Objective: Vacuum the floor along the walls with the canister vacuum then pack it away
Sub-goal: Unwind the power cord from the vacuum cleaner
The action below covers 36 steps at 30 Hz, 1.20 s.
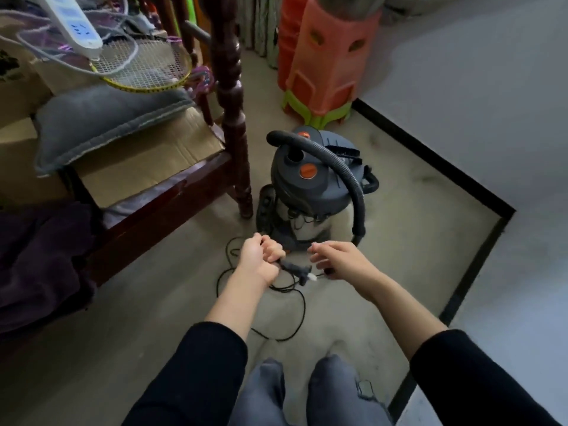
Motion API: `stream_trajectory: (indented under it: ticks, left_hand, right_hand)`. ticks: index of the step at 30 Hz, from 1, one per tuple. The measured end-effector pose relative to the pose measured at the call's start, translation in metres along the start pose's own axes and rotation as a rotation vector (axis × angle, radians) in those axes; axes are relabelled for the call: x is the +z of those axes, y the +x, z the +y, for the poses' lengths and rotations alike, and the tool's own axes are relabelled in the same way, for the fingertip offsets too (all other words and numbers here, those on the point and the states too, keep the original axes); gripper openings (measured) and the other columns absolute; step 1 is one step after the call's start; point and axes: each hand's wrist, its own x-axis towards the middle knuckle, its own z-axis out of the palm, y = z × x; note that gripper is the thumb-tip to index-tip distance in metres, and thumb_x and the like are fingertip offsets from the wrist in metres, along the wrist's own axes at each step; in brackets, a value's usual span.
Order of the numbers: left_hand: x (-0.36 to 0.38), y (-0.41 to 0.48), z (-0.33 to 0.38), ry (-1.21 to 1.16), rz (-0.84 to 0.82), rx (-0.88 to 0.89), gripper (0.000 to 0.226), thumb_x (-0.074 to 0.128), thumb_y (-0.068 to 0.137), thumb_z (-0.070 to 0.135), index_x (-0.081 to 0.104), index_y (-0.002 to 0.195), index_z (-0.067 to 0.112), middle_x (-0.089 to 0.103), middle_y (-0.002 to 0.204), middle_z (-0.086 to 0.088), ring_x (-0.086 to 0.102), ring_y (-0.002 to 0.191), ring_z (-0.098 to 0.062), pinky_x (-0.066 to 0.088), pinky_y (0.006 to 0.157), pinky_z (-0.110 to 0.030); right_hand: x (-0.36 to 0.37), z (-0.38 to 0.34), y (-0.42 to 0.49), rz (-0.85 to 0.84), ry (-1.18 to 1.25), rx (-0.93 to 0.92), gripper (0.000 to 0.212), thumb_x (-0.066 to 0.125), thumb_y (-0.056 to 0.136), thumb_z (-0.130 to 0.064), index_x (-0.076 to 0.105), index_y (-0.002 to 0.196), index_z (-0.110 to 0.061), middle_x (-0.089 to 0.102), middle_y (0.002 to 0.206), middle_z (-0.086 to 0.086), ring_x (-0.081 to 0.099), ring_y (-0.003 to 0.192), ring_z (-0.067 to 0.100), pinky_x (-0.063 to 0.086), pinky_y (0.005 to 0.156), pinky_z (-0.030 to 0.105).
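The canister vacuum (310, 186) stands at twelve o'clock, its hose (344, 167) looped over it. The cord (295, 302) sprawls unwound, so I judge packing unfinished. My left hand (261, 256) grips the plug (296, 269). I cannot tell whether my right hand (338, 256), at its three o'clock, holds anything.

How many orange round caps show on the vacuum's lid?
2. One cap on the canister vacuum lid's near side; the other cap at its far top, beside the hose. Others may be hidden.

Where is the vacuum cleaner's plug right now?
The plug sits near the middle of the head view, sticking out of the gripping left hand toward the right hand, just in front of the canister vacuum.
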Motion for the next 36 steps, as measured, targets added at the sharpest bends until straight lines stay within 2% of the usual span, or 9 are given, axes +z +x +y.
stream_trajectory:
  ticks: [6, 12, 16, 19, 23, 26, 29, 32, 36]
  left_hand:
    - [0.045, 0.028, -0.088, -0.113, 0.074, -0.077, 0.046, 0.022, 0.107, 0.021, 0.028, 0.061, 0.017, 0.023, 0.035, 0.004, 0.021, 0.023, -0.009, 0.019, 0.029, -0.014]
    - [0.083, 0.068, -0.184, 0.042, 0.169, -0.139, 0.038, 0.026, 0.106, 0.013, 0.034, 0.069, 0.014, 0.032, 0.038, 0.002, 0.031, 0.039, -0.009, 0.032, 0.050, -0.019]
    - [0.091, 0.104, -0.208, 0.174, 0.379, -0.063, 0.031, 0.035, 0.100, 0.003, 0.038, 0.072, 0.015, 0.033, 0.037, 0.004, 0.033, 0.033, -0.008, 0.034, 0.037, -0.014]
    - [0.081, 0.139, -0.219, 0.514, 0.560, 0.069, 0.025, 0.041, 0.094, -0.007, 0.057, 0.109, 0.003, 0.051, 0.065, -0.002, 0.049, 0.051, -0.009, 0.045, 0.044, -0.017]
    - [0.070, 0.188, -0.264, 1.061, 0.759, -0.041, 0.052, 0.039, 0.096, -0.005, 0.030, 0.145, 0.007, 0.057, 0.087, -0.020, 0.057, 0.067, -0.026, 0.055, 0.046, -0.035]
    - [0.103, 0.198, -0.320, 1.640, 0.534, -0.313, 0.017, 0.041, 0.098, 0.008, 0.052, 0.109, 0.002, 0.055, 0.071, -0.015, 0.056, 0.055, -0.026, 0.050, 0.050, -0.028]
    - [0.141, 0.215, -0.367, 2.119, 0.213, -0.683, 0.031, 0.042, 0.094, 0.029, 0.060, 0.090, 0.003, 0.062, 0.065, -0.009, 0.059, 0.051, -0.023, 0.043, 0.055, -0.022]
    - [0.175, 0.236, -0.402, 1.976, -0.005, -0.965, 0.032, 0.039, 0.088, 0.025, 0.062, 0.085, 0.004, 0.058, 0.057, -0.007, 0.052, 0.049, -0.020, 0.042, 0.054, -0.022]
    - [0.211, 0.269, -0.436, 1.977, -0.270, -0.918, 0.027, 0.056, 0.085, 0.016, 0.070, 0.064, 0.011, 0.048, 0.053, -0.002, 0.040, 0.046, -0.014, 0.031, 0.053, -0.026]
  right_hand:
    - [-0.052, 0.051, -0.023, 0.007, 0.484, 0.221, 0.048, 0.051, 0.089, -0.062, 0.065, 0.099, -0.016, 0.070, 0.082, 0.008, 0.063, 0.067, 0.018, 0.043, 0.060, 0.026]
    - [-0.126, 0.105, -0.022, 0.347, 0.544, 0.118, 0.011, 0.065, 0.088, -0.011, 0.064, 0.083, -0.002, 0.046, 0.062, 0.008, 0.037, 0.045, 0.012, 0.028, 0.041, 0.019]
    - [-0.210, 0.153, -0.009, 0.524, 0.792, 0.151, 0.017, 0.060, 0.085, -0.002, 0.059, 0.069, -0.001, 0.032, 0.051, 0.003, 0.020, 0.038, 0.008, 0.014, 0.038, 0.018]
    - [-0.294, 0.205, -0.001, 0.771, 1.062, 0.195, 0.037, 0.056, 0.085, 0.002, 0.048, 0.052, -0.013, 0.033, 0.041, -0.005, 0.017, 0.031, 0.004, 0.012, 0.034, 0.016]
    - [-0.378, 0.262, 0.010, 1.025, 1.209, 0.288, 0.033, 0.067, 0.082, 0.003, 0.045, 0.065, -0.015, 0.041, 0.059, 0.002, 0.029, 0.034, 0.006, 0.022, 0.036, 0.019]
    - [-0.428, 0.286, 0.022, 1.109, 1.122, 0.322, 0.015, 0.074, 0.085, -0.017, 0.059, 0.082, -0.015, 0.052, 0.071, 0.000, 0.043, 0.049, 0.007, 0.034, 0.047, 0.020]
    - [-0.480, 0.301, 0.033, 1.166, 0.974, 0.287, 0.011, 0.068, 0.090, -0.030, 0.064, 0.087, -0.020, 0.056, 0.080, -0.002, 0.046, 0.064, 0.009, 0.036, 0.051, 0.019]
    - [-0.527, 0.307, 0.047, 1.189, 0.764, 0.236, 0.016, 0.061, 0.095, -0.034, 0.065, 0.092, -0.019, 0.060, 0.079, -0.002, 0.050, 0.064, 0.007, 0.040, 0.061, 0.017]
    - [-0.577, 0.314, 0.074, 1.227, 0.643, 0.229, 0.017, 0.063, 0.093, -0.034, 0.067, 0.090, -0.018, 0.061, 0.074, -0.003, 0.055, 0.073, 0.011, 0.043, 0.068, 0.022]
